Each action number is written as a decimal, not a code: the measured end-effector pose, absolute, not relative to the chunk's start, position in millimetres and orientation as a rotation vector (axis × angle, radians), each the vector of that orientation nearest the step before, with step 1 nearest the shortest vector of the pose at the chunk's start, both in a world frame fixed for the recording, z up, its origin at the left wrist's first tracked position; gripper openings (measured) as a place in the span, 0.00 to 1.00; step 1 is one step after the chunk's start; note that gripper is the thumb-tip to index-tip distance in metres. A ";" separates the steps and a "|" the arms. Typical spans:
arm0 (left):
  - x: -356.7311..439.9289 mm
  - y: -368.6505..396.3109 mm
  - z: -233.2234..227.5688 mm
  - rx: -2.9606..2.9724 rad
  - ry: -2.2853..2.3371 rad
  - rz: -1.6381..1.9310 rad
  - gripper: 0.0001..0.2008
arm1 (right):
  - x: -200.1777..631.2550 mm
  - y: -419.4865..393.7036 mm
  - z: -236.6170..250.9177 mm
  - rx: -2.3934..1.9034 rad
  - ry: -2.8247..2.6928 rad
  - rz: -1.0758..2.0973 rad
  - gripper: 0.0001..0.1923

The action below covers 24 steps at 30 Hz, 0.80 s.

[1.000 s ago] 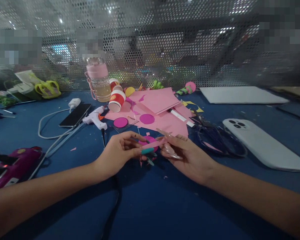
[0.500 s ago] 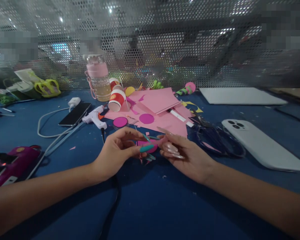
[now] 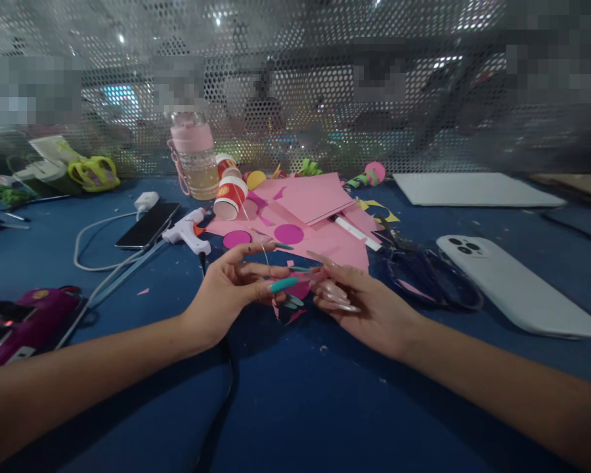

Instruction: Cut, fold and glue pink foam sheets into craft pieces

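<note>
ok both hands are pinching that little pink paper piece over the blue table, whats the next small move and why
Probably press the pink piece together between the fingertips. The left hand and right hand both pinch it just above the blue table, and the glue gun lies set down, out of both hands.

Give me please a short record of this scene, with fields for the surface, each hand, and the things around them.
surface: blue table, perforated metal screen behind
left hand: fingers pinch a small pink paper piece, shared with the other hand
right hand: fingertips meet the same piece from the right
behind the hands: pink paper sheets with magenta circles, marker, red paper cup on its side, bottle
left side: white glue gun, dark phone with charger
right side: scissors, white phone face down
</note>
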<state>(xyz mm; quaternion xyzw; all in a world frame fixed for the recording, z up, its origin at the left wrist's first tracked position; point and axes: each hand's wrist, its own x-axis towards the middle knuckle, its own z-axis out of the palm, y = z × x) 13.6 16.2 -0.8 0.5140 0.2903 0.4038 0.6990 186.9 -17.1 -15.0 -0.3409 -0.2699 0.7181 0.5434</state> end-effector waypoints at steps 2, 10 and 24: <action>13.9 16.8 -0.8 1.132 0.659 0.901 0.20 | 187.0 -17.6 -15.6 -0.816 -0.691 1.683 0.08; 14.4 16.3 -1.1 1.186 0.746 0.945 0.25 | 186.8 -19.3 -14.8 -0.830 -0.710 1.673 0.06; 13.7 13.6 -1.7 1.339 0.753 0.971 0.33 | 187.5 -21.2 -15.8 -0.798 -0.761 1.712 0.07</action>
